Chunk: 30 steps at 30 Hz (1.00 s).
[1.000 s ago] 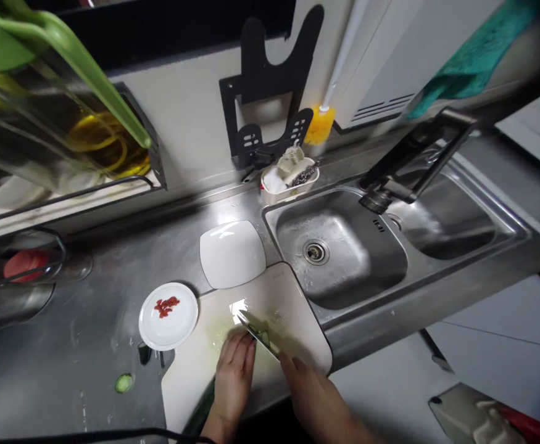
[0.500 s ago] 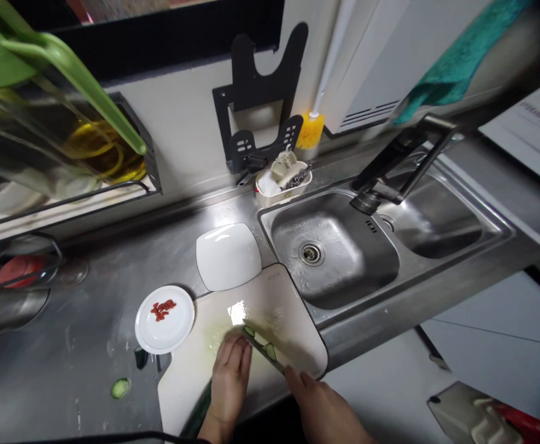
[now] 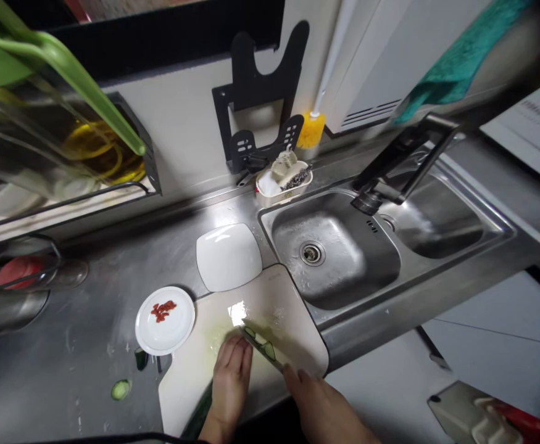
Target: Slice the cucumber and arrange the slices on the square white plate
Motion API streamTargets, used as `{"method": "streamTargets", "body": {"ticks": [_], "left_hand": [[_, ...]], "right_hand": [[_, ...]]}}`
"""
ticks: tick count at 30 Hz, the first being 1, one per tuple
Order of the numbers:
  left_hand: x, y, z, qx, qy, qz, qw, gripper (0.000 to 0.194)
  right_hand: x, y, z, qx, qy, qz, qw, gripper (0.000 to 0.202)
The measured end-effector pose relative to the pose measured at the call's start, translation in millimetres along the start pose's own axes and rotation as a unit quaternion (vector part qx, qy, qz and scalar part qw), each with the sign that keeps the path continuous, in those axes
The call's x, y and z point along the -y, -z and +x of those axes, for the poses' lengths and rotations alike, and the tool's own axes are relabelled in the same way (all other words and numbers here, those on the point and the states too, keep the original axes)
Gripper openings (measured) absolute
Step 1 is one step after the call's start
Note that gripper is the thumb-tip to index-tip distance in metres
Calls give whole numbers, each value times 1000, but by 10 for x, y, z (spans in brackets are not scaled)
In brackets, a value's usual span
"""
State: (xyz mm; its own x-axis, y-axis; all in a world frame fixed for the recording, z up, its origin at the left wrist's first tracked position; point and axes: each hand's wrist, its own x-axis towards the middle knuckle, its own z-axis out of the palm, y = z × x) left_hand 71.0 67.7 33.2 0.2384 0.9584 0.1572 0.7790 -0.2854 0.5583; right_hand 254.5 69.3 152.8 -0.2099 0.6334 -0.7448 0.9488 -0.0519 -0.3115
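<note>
Over the pale cutting board (image 3: pixel 292 308), my right hand (image 3: pixel 318 401) is closed round the handle of a kitchen knife (image 3: pixel 275 364), whose blade slants up and left. Green cucumber slices (image 3: pixel 268 351) cling along the blade. My left hand (image 3: pixel 232 370) presses down beside the blade tip, fingers bent and together over a cucumber (image 3: pixel 199 412). That cucumber's dark green length shows to the left of my wrist; its cut end is hidden under my fingers. Wet greenish marks lie on the board by my left fingertips.
A round white plate (image 3: pixel 152 336) with small red pieces stands left of the board, a square white plate (image 3: pixel 227 262) behind it. Cucumber ends (image 3: pixel 120 390) lie on the steel counter. To the right is a double sink (image 3: pixel 344 246) with a black faucet (image 3: pixel 385 169).
Almost nothing differs. Both hands, the knife and the cucumber keep their places, with only a tiny shift of the view.
</note>
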Motion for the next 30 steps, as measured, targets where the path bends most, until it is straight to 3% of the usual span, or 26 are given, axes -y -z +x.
{"method": "streamTargets", "body": {"ticks": [8, 30], "left_hand": [[12, -14, -8, 1, -6, -7, 1000, 20], [2, 4, 17, 6, -3, -8, 1000, 22]], "right_hand": [[76, 21, 61, 11, -6, -13, 1000, 56], [86, -308, 333, -31, 2, -64, 997, 53]]}}
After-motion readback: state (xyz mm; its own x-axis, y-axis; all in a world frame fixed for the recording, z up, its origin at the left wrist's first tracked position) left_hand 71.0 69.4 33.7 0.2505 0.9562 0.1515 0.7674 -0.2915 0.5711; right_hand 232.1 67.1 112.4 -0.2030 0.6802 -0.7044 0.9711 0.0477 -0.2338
